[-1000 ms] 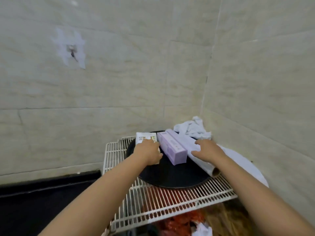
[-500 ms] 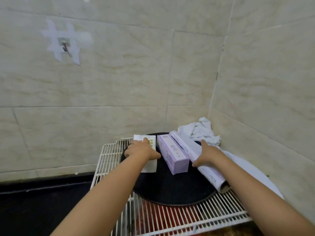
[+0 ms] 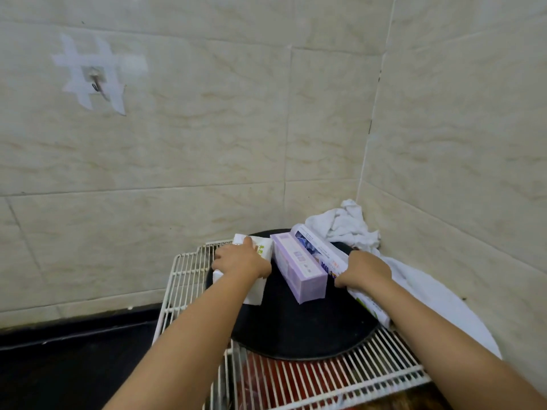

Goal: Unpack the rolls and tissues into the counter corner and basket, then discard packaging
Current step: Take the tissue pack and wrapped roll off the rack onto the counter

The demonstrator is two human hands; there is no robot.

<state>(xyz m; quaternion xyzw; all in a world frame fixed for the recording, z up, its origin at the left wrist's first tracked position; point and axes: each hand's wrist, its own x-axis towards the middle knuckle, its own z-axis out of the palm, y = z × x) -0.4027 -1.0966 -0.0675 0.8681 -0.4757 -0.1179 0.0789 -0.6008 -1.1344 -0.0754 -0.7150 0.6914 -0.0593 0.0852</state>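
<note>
A white wire rack (image 3: 189,279) sat in a tiled corner (image 3: 367,161) — the left hand (image 3: 241,261) gripped a tissue pack (image 3: 260,255), the right hand (image 3: 365,269) a roll (image 3: 322,253).

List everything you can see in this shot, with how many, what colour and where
tissue pack: one, white with green print, on the left part of the black tray, under the left hand
purple box: one, lilac, on the tray between the two hands
wrapped roll: one, white with printed label, on the tray right of the purple box, under the right hand
black tray: one, round, on the wire rack
wire rack: one, white, in the tiled corner
cloth: one, white, crumpled in the corner behind the tray
wall hook: one, metal, taped to the left wall
left hand: one, resting on the tissue pack
right hand: one, on the wrapped roll
</note>
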